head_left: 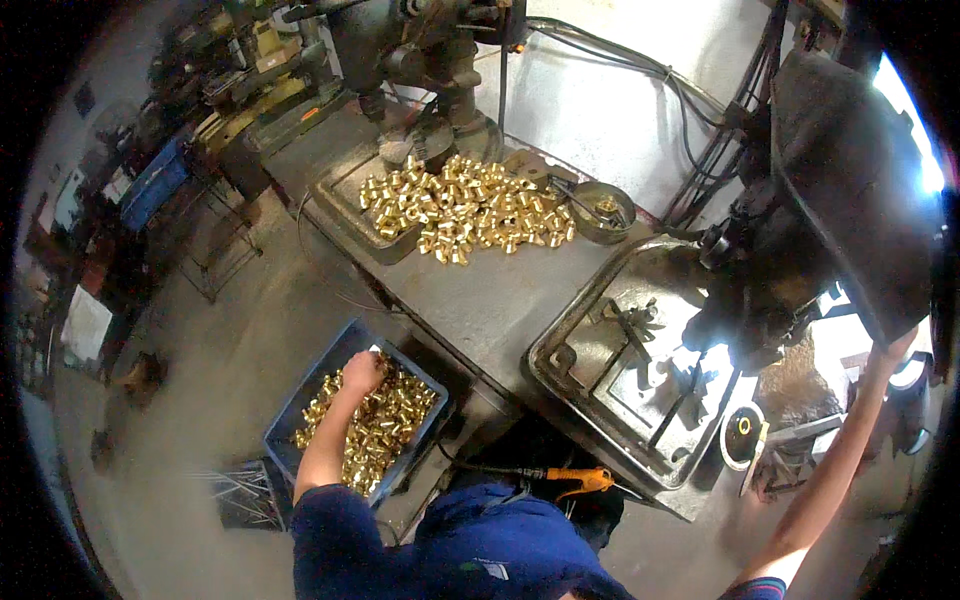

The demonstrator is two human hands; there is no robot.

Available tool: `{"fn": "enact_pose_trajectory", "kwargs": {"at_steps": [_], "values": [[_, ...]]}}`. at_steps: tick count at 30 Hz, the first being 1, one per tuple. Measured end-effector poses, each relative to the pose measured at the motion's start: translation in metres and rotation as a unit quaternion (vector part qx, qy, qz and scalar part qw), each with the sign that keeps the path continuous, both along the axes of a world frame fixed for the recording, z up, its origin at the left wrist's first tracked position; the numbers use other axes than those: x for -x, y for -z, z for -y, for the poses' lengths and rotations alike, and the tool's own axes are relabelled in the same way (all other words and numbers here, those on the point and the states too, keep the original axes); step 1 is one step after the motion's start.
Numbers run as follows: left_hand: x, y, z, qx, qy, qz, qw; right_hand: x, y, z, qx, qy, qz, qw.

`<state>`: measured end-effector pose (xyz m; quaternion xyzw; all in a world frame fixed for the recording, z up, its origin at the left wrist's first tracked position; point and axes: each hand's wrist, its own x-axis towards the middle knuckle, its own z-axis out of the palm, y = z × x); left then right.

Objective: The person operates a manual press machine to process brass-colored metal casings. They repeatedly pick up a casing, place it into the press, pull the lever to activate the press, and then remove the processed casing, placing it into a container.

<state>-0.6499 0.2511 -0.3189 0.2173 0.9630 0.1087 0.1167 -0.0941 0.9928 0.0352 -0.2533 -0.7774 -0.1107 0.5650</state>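
My left hand [363, 371] is over the far part of a blue plastic bin [282, 422], its fingers curled closed. What they hold, if anything, is hidden. Small brass fittings [385, 430] fill the bin below it. Far to the right, my right arm reaches up, and my right hand [899, 347] is at the lower edge of a dark machine cover [850, 190]. That hand's fingers are mostly hidden there. Under the machine head, a fixture with a handle [690, 385] sits on a wet, brightly lit metal machine table [600, 375].
A heap of brass fittings [480, 210] lies on the bench around a metal tray [340, 205], next to a round tin [603, 222]. An orange air gun [580, 480] lies near my lap. A white bucket [741, 437] stands right of the machine table; a crate of rods [245, 497] is left.
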Motion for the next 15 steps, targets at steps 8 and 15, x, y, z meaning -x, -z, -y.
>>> {"fn": "enact_pose_trajectory", "kwargs": {"at_steps": [8,15], "values": [[0.011,-0.111,-0.193,-0.146,0.148,-0.063,0.976,0.011,-0.005,0.022,0.03,-0.002,-0.013,0.999],[0.04,-0.098,-0.308,-0.042,0.142,-0.086,0.985,0.018,-0.001,0.052,0.058,-0.007,-0.019,0.998]]}}
